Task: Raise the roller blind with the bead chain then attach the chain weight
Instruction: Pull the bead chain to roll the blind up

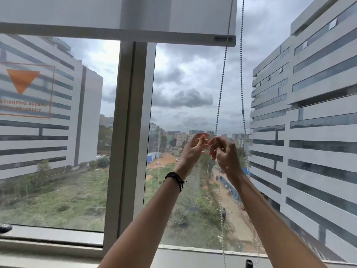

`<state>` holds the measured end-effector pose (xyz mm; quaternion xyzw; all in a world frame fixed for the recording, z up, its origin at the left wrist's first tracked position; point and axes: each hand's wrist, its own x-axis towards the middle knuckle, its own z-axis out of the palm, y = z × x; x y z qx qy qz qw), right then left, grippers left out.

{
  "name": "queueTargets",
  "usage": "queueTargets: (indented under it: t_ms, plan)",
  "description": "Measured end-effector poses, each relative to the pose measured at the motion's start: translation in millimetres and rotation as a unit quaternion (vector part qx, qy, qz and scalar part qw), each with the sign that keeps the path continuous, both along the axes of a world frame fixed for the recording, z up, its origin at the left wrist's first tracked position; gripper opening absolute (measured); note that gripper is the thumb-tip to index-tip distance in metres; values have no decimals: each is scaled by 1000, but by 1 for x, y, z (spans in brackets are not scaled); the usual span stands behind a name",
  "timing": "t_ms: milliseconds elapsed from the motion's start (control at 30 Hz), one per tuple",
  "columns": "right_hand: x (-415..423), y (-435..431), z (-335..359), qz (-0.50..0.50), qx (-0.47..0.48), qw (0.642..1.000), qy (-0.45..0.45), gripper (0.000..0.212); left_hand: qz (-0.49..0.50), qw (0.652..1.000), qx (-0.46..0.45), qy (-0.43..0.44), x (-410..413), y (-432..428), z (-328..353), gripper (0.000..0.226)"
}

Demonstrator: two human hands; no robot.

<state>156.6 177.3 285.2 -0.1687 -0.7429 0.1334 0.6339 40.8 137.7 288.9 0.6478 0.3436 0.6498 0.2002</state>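
The white roller blind (116, 14) hangs near the top of the window, its bottom bar (135, 36) high up. A bead chain loop drops at the right: the left strand (222, 78) runs down into my right hand (225, 153), the right strand (241, 74) hangs free with a dark connector (242, 111) on it. My right hand pinches the left strand at chest-high window level. My left hand (193, 149), with a dark wristband, is raised beside it, fingers curled and touching the right fingertips. Whether it grips the chain is unclear. The chain continues down to a dark piece (249, 264) at the sill.
A grey window mullion (131, 132) stands left of my hands. The sill (58, 246) runs along the bottom, with a dark handle (5, 228) at far left. An orange triangle sticker (25, 88) is on the left pane. Buildings show outside.
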Motion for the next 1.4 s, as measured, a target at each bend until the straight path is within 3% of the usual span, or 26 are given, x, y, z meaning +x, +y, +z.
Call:
queueTargets:
  t_ms: [133,300,400,533,800,1167,1400]
  plan:
    - [-1,0,1,-10,0,1000,-4,33,38,997,57,36,19,-4,51,31]
    - [-4,-5,2,-2,-1,1000,-7,40,90,988,123,28,35,-7,84,21]
    - [-3,-6,3,3,5,1000,-4,44,116,983,140,33,36,-6,84,24]
    - [1,-8,1,19,6,1000,-2,32,108,982,148,44,35,-8,82,24]
    - [3,-9,-4,41,14,999,11,53,141,970,189,65,39,-9,76,25]
    - [2,-15,-18,50,11,999,16,55,138,971,187,54,40,-14,62,24]
    - [5,-16,-33,8,31,999,-27,46,143,971,178,73,34,-14,43,26]
